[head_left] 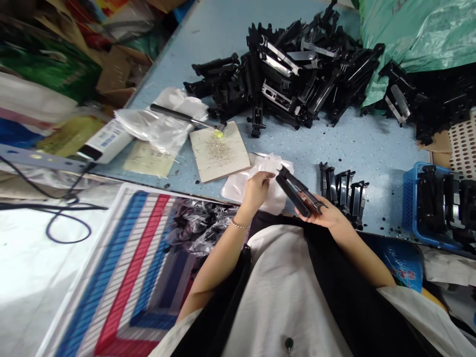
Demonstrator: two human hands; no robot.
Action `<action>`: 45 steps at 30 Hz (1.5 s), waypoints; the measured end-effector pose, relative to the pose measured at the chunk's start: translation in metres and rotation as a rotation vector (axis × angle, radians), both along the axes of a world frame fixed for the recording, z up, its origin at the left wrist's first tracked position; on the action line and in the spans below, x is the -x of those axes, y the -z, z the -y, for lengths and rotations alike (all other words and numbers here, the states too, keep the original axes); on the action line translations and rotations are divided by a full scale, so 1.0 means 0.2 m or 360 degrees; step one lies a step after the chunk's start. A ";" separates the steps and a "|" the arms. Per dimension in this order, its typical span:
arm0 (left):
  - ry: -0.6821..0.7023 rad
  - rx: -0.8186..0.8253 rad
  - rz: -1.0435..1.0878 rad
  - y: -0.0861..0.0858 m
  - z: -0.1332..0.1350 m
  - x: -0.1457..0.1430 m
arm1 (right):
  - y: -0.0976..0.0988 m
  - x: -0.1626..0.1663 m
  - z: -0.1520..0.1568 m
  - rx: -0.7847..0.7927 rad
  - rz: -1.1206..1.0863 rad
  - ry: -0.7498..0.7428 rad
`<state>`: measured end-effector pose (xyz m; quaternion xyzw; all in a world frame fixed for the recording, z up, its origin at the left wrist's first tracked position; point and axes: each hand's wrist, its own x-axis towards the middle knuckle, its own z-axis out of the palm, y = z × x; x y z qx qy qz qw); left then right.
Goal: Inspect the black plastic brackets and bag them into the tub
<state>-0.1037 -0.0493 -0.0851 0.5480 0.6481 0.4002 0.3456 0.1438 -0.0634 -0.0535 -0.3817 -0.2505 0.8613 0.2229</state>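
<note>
My right hand [327,212] grips a long black plastic part [297,191] near the table's front edge, holding it tilted up to the left. My left hand [256,188] hovers just left of the part's upper end, over a clear plastic bag [238,186], its fingers pinched together on something too small to make out. Three black parts [344,188] stand in a row right beside my right hand. A big heap of the same black parts [293,74] lies at the back of the blue table [372,144].
A small hammer [186,118] rests with its head on a wooden board [219,151]. A blue basket [439,203] with black parts stands at the right. A green plastic bag [416,34] covers more parts at back right. A striped woven bag [141,267] sits at lower left.
</note>
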 end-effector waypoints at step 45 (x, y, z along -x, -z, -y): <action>-0.0089 0.0335 0.0255 -0.05 0.01 -0.04 | -0.19 -0.23 -0.09 -0.1162 0.1521 -0.0468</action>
